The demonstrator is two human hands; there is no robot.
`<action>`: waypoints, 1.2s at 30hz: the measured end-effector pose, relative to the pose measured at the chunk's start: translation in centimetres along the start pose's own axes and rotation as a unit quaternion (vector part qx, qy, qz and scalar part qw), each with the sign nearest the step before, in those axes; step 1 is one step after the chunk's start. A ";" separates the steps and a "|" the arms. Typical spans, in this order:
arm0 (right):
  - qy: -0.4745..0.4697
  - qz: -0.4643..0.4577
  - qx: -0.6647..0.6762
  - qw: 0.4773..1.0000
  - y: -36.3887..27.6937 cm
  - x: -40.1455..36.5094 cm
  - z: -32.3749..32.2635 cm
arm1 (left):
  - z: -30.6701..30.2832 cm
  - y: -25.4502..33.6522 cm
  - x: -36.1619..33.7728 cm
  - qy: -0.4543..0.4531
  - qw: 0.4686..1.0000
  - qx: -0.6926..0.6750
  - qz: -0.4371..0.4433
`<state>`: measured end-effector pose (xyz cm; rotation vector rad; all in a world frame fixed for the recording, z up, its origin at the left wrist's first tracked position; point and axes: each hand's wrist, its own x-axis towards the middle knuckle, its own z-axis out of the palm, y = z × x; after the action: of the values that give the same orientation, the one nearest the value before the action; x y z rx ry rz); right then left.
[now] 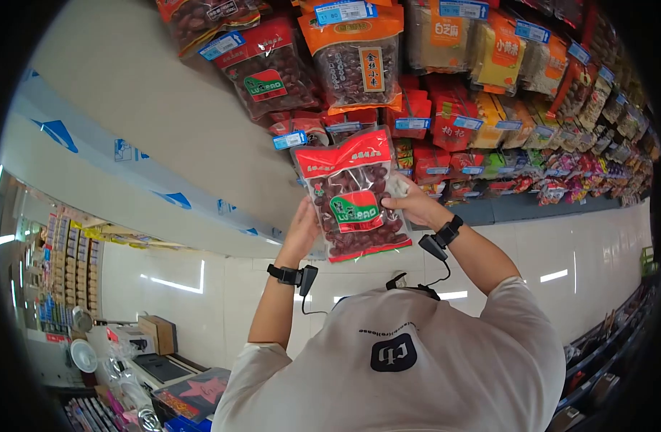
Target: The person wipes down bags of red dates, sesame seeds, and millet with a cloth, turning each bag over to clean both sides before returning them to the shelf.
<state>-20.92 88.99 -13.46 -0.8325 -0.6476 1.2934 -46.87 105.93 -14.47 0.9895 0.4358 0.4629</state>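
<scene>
A clear-fronted bag of dried red dates, with a red top band and a red-and-green label, is held up in front of my chest. My right hand grips its right edge, the thumb pressed on the front and the fingers behind. Beside that thumb shows a small whitish patch that I cannot make out. Against the bag's left edge rests my left hand, its fingers mostly hidden behind the bag. A similar bag of dates hangs on the display just beyond.
An orange bag of small dates hangs among several rows of packaged dry goods. Blue price tags stick out in front of them. A pale wall panel runs along the left. Boxes and shelves stand behind me.
</scene>
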 end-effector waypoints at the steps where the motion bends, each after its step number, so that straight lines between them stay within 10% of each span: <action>1: -0.026 0.014 -0.027 0.999 -0.4 0.2 -0.2 | 0.3 -0.3 0.3 0.006 1.000 -0.001 0.003; 18: 0.096 -0.095 -0.061 0.989 -2.4 8.2 1.6 | 0.9 2.0 2.9 0.211 0.924 0.185 0.258; 23: 0.105 -0.196 -0.258 0.940 -5.2 11.9 3.5 | -0.9 5.4 4.7 0.190 0.925 0.190 0.268; 36: 0.211 -0.244 -0.263 0.909 -11.1 18.5 11.2 | -3.4 15.7 11.3 0.158 0.933 0.071 0.316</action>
<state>-20.54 108.26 1.26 -1.2494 -0.8002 0.4529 -42.17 121.91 -4.06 1.1971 0.4371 1.1987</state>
